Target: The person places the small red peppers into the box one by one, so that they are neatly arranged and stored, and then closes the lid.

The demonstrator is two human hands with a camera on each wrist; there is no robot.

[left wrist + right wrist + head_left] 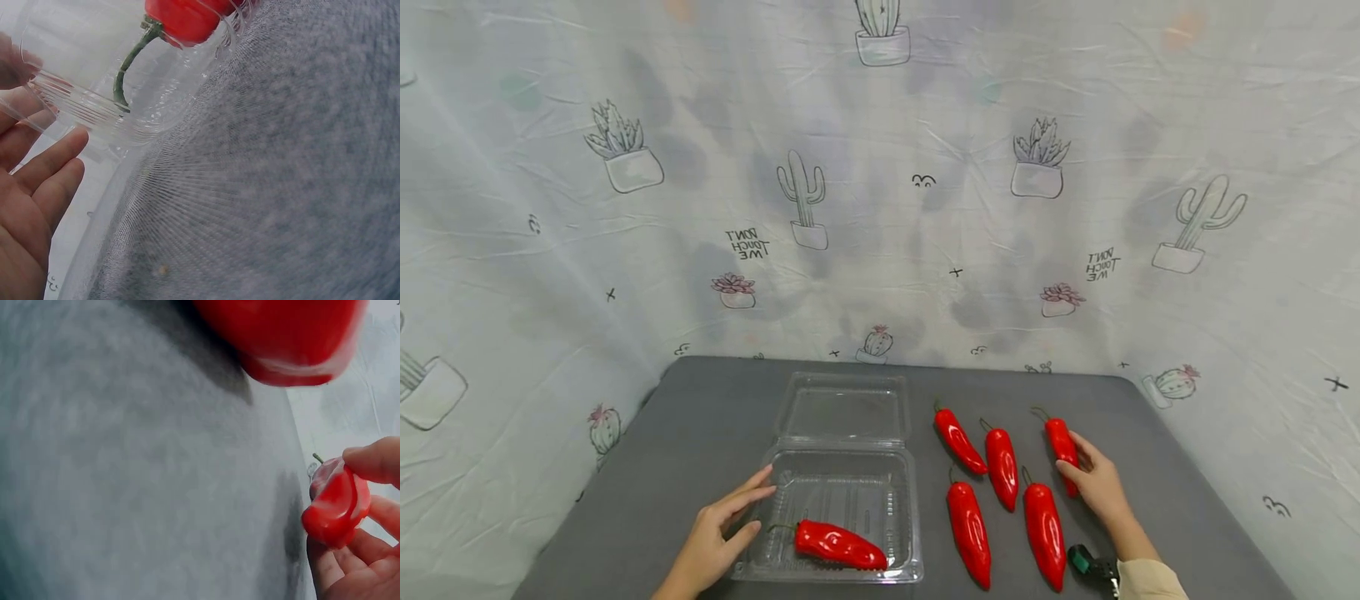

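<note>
A clear plastic clamshell box [842, 492] lies with its lid [848, 408] folded back. Inside it, near the front, rests one red pepper [841, 546], its green stem toward the left. My left hand [707, 533] is at the box's left side with its fingers extended, some over or against the rim; the left wrist view shows the fingers [56, 165] beside the clear wall. At the far right, my right hand [1097, 479] pinches another red pepper [1061, 450] between thumb and fingers. In the right wrist view this pepper [337, 503] appears slightly off the cloth.
Several red peppers lie between the box and my right hand, among them a rear one [958, 442] and a front one [1043, 533]. The grey tabletop [700, 433] meets a cactus-print curtain [880, 208] at the back and sides.
</note>
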